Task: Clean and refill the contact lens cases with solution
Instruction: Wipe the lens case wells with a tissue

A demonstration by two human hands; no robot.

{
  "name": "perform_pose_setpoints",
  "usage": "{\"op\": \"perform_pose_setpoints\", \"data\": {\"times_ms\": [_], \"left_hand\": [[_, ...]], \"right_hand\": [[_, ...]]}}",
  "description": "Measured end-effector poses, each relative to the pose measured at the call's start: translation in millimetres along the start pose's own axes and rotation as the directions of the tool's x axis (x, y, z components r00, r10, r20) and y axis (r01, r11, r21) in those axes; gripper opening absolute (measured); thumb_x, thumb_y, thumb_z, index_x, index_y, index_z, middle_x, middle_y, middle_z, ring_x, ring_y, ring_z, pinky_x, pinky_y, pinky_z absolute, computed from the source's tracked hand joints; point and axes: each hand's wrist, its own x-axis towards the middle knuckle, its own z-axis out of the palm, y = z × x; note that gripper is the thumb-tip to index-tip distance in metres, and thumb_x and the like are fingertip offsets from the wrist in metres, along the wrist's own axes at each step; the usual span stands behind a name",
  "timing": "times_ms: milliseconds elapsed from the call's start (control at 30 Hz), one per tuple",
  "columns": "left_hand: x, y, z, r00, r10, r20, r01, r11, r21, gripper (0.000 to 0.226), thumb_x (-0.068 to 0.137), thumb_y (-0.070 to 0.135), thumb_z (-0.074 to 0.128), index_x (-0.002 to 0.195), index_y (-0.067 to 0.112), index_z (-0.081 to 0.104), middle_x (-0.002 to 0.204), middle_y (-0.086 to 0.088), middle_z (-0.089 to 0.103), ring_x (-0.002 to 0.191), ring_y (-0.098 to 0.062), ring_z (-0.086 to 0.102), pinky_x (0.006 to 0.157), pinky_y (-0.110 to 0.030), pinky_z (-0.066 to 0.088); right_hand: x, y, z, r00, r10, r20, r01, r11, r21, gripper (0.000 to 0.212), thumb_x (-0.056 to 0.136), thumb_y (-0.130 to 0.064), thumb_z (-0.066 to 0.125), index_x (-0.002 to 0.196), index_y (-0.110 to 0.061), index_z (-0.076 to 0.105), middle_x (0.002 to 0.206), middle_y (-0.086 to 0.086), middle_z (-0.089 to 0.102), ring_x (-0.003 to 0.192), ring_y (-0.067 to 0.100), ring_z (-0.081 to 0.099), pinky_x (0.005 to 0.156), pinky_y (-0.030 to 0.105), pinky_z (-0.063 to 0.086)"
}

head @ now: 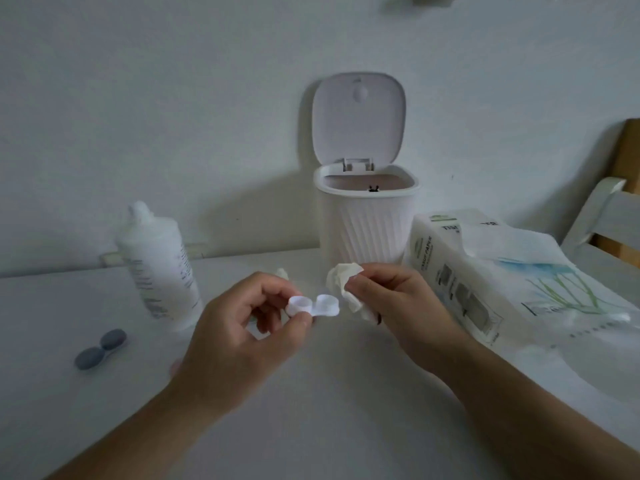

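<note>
My left hand pinches a white contact lens case by its left well, above the middle of the white table; both wells are uncapped. Just to the right, my right hand grips a crumpled white tissue, held beside the case's right well. A white solution bottle stands at the left. A second lens case with grey caps lies on the table in front of the bottle.
A small white bin with its lid up stands against the wall behind my hands. A tissue pack with a sheet sticking out lies at the right. A small white scrap lies behind my left hand. A wooden frame is far right.
</note>
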Motion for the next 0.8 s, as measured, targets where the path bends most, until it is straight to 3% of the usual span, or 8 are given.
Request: {"op": "perform_pose_setpoints", "data": {"times_ms": [133, 200, 267, 333, 467, 533, 633, 800], "left_hand": [[-5.7, -3.6, -4.2, 0.998, 0.026, 0.066, -0.024, 0.999, -0.029, 0.013, 0.075, 0.033, 0.074, 0.087, 0.03, 0.07, 0.073, 0.013, 0.066, 0.061, -0.009, 0.058, 0.059, -0.011, 0.041], [-5.1, -4.2, -4.9, 0.997, 0.032, 0.067, -0.031, 0.999, -0.021, 0.015, 0.074, 0.027, 0.078, 0.087, 0.03, 0.071, 0.074, 0.018, 0.066, 0.062, -0.009, 0.058, 0.059, -0.008, 0.039], [-3.9, -6.6, -4.4, 0.997, 0.018, 0.076, -0.015, 0.999, -0.034, 0.018, 0.075, 0.021, 0.08, 0.089, 0.028, 0.072, 0.073, 0.019, 0.066, 0.062, -0.009, 0.058, 0.059, -0.012, 0.041], [-3.9, -9.2, -4.8, 0.994, 0.006, 0.109, 0.001, 0.998, -0.062, 0.018, 0.076, 0.019, 0.079, 0.091, 0.027, 0.073, 0.073, 0.02, 0.066, 0.062, -0.006, 0.057, 0.059, -0.017, 0.043], [-2.1, -11.8, -4.1, 0.992, -0.005, 0.125, 0.017, 0.996, -0.093, 0.022, 0.079, 0.015, 0.078, 0.096, 0.028, 0.073, 0.073, 0.021, 0.065, 0.062, -0.002, 0.054, 0.059, -0.018, 0.044], [-1.2, -12.9, -4.2, 0.994, -0.02, 0.106, 0.031, 0.994, -0.103, 0.022, 0.08, 0.014, 0.077, 0.097, 0.028, 0.074, 0.075, 0.018, 0.066, 0.062, -0.002, 0.054, 0.058, -0.02, 0.044], [-1.0, -12.8, -4.7, 0.995, -0.036, 0.098, 0.045, 0.995, -0.087, 0.022, 0.083, 0.011, 0.078, 0.098, 0.027, 0.074, 0.078, 0.016, 0.068, 0.061, -0.004, 0.053, 0.059, -0.018, 0.046], [0.9, -12.8, -4.2, 0.986, -0.088, 0.14, 0.094, 0.995, -0.038, 0.026, 0.082, 0.014, 0.083, 0.098, 0.032, 0.073, 0.081, 0.02, 0.069, 0.06, -0.006, 0.051, 0.058, -0.017, 0.044]], "right_hand": [[-7.1, -6.6, 5.2, 0.997, -0.009, 0.08, 0.008, 1.0, 0.02, 0.028, 0.088, -0.025, 0.06, 0.064, -0.015, 0.068, 0.053, -0.004, 0.05, 0.05, 0.003, 0.042, 0.051, 0.014, 0.036], [-7.5, -5.2, 5.4, 0.995, 0.03, 0.092, -0.035, 0.998, 0.05, 0.028, 0.086, -0.025, 0.06, 0.068, -0.006, 0.068, 0.061, 0.007, 0.053, 0.059, 0.015, 0.046, 0.061, 0.024, 0.04], [-7.2, -3.0, 4.8, 0.993, 0.079, 0.091, -0.087, 0.992, 0.09, 0.026, 0.084, -0.025, 0.062, 0.07, -0.007, 0.072, 0.069, 0.013, 0.056, 0.067, 0.022, 0.048, 0.067, 0.035, 0.04], [-7.2, -3.3, 6.0, 0.99, 0.094, 0.108, -0.103, 0.991, 0.081, 0.022, 0.08, -0.03, 0.067, 0.071, -0.012, 0.076, 0.069, 0.009, 0.062, 0.067, 0.02, 0.053, 0.067, 0.033, 0.043], [-8.8, -2.7, 5.4, 0.979, 0.113, 0.168, -0.114, 0.994, -0.008, 0.039, 0.073, -0.042, 0.07, 0.091, -0.008, 0.078, 0.091, 0.033, 0.068, 0.081, 0.03, 0.061, 0.078, 0.04, 0.048], [-9.3, -2.9, 6.1, 0.966, 0.147, 0.214, -0.139, 0.989, -0.055, 0.039, 0.074, -0.045, 0.069, 0.091, -0.012, 0.079, 0.088, 0.03, 0.069, 0.079, 0.031, 0.062, 0.073, 0.038, 0.048], [-10.8, -5.1, 7.8, 0.94, 0.189, 0.283, -0.169, 0.981, -0.095, 0.035, 0.077, -0.049, 0.068, 0.088, -0.017, 0.079, 0.08, 0.015, 0.075, 0.07, 0.025, 0.061, 0.06, 0.024, 0.048], [-11.7, -7.4, 7.0, 0.933, 0.198, 0.302, -0.179, 0.98, -0.09, 0.03, 0.079, -0.044, 0.071, 0.091, -0.018, 0.078, 0.078, 0.009, 0.073, 0.069, 0.02, 0.06, 0.058, 0.021, 0.047]]}}
